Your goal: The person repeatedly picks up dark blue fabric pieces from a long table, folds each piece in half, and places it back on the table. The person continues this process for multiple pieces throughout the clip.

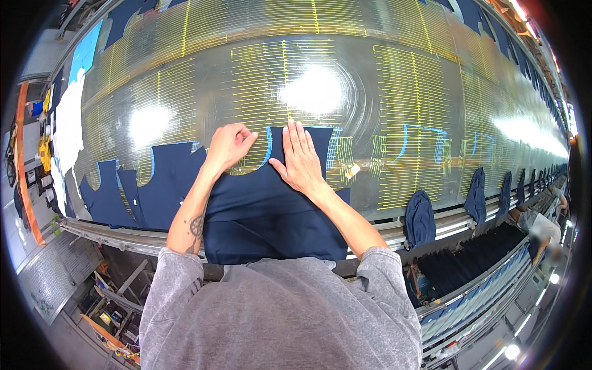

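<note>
A navy fabric panel (259, 199) lies over the near edge of a long dark table, its lower part hanging in front of me. My right hand (298, 159) rests flat on the panel's narrow upper part, fingers together and pointing away. My left hand (233, 144) is at the left of that part, above the curved cutout, its fingers curled; whether something small is between them I cannot tell. Blue outline marks (332, 150) border the fabric at its top and sides. Yellow ruled lines (259, 83) cover the table beyond.
More navy panels (169, 169) lie at the left. Folded navy pieces (420, 219) hang over the table's near rail (125, 238) at the right. A small white-and-orange scrap (352, 171) lies right of the panel. Another person (543, 231) is at the far right, beside racks.
</note>
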Motion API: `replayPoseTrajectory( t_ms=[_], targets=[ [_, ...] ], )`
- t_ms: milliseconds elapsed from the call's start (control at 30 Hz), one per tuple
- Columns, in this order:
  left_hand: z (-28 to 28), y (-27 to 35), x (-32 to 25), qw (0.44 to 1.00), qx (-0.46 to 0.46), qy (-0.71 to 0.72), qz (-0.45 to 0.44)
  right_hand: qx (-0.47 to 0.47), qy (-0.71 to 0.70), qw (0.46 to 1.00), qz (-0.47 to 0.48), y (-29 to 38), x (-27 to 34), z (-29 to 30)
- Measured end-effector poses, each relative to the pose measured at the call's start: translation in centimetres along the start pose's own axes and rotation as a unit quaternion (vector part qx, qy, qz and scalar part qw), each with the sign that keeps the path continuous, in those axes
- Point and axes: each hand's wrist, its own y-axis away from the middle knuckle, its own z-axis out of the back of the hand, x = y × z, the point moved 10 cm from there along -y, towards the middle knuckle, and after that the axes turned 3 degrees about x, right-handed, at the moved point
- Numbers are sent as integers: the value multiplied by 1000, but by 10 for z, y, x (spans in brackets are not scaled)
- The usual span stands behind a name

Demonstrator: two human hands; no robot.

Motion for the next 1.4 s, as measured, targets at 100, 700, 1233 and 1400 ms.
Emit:
replayPoseTrajectory(
  t_ms=[100, 700, 1233, 1400],
  targets=[
    [13, 46, 21, 998, -44, 27, 35, 19, 11, 1000, 10, -6, 7, -15],
    [-4, 252, 82, 970, -120, 150, 151, -15, 68, 995, -69, 29, -34, 4],
    [0, 325, 129, 945, -218, 212, 117, -24, 110, 982, -151, 103, 10, -14],
    [-15, 409, 178, 915, -303, 242, 113, -92, 113, 968, -206, 176, 30, 25]
  ],
)
